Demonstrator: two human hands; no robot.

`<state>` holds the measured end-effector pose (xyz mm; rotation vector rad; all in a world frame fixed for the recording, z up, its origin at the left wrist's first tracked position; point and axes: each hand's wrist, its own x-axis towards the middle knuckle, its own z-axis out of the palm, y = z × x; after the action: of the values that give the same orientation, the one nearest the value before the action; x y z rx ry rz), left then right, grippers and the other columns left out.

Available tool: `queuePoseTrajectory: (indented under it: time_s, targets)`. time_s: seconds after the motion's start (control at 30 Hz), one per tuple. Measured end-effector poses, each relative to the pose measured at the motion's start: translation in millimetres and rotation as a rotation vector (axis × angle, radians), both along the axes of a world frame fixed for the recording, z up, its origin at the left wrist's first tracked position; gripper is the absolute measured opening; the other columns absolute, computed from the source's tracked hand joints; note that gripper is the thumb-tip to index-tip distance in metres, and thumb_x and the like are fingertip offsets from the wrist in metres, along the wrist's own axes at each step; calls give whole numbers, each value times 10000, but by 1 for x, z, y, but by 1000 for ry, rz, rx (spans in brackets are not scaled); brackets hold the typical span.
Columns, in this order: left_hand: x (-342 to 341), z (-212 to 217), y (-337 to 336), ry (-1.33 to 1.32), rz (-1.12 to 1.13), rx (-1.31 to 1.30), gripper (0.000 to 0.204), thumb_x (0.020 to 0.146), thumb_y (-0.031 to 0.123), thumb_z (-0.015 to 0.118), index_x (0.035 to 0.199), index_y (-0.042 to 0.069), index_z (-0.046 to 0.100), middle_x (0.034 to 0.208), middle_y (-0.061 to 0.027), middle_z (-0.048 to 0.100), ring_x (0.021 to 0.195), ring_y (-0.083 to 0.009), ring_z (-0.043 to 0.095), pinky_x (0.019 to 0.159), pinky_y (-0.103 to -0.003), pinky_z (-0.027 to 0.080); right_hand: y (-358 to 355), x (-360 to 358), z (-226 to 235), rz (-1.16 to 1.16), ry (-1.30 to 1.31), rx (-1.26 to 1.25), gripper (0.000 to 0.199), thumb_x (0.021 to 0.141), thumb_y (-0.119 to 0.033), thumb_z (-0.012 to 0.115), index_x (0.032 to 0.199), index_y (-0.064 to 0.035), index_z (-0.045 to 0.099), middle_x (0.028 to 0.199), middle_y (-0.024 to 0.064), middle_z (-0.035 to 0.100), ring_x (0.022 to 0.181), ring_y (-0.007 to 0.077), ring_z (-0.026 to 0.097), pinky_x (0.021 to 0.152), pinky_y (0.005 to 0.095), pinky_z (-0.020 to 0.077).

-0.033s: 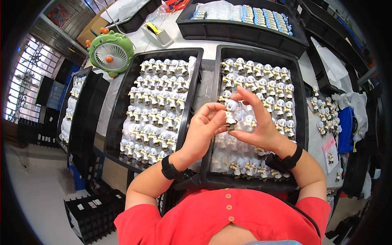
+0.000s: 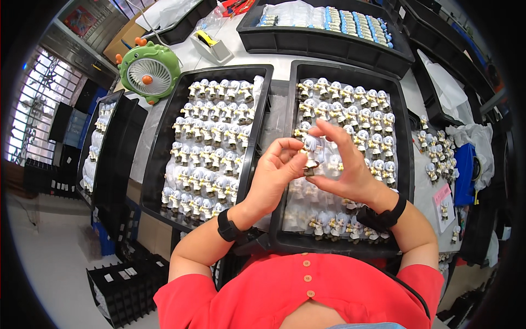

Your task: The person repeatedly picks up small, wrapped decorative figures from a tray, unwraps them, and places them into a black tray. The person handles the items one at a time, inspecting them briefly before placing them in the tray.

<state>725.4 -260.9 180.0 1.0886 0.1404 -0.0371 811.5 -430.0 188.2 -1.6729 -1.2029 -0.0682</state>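
Note:
A small figurine [image 2: 311, 147] with pale lilac-white hair, a white outfit and a dark base is held upright above the right-hand black tray [image 2: 406, 137]. My left hand [image 2: 278, 170] pinches its left side between thumb and fingers. My right hand [image 2: 350, 167] curves around the other side, its forefinger at the head and its thumb at the base. Rows of similar figurines [image 2: 364, 118] lie on clear plastic sheeting in that tray. More rows of figurines [image 2: 211, 134] fill the left-hand black tray [image 2: 262, 109].
A green fan [image 2: 148, 71] stands beyond the left tray, beside a tape dispenser [image 2: 212, 48]. At the back, a black bin [image 2: 323, 41] holds blue-and-white pieces. Loose figurines [image 2: 438, 153] lie at the right near a blue container [image 2: 465, 172]. Another black tray [image 2: 107, 159] leans at far left.
The figurine has turned slightly between my fingers, and my left thumb has shifted a little to the right across it. The trays and their figurines look the same.

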Motion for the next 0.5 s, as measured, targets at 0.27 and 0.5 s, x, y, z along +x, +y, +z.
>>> queuePoseTrajectory:
  time_s: [0.27, 0.5]
  targets:
    - [0, 2, -7, -10, -54, 97, 444, 840, 101, 695, 1147, 36, 381, 1069, -93, 513, 970, -139, 603, 739, -215, 508, 7, -2, -9, 50, -189, 58, 859, 640, -28, 768, 1392, -77, 355, 1201, 130, 518, 1083, 311, 513, 928, 408, 425]
    - [2, 6, -1, 41, -179, -181, 392, 909, 125, 531, 1252, 10, 380, 1182, -112, 522, 1072, -227, 596, 799, -319, 529, 5, -4, -5, 35, -38, 46, 933, 637, -56, 793, 1429, -69, 299, 1241, 145, 505, 1089, 301, 517, 916, 388, 439]
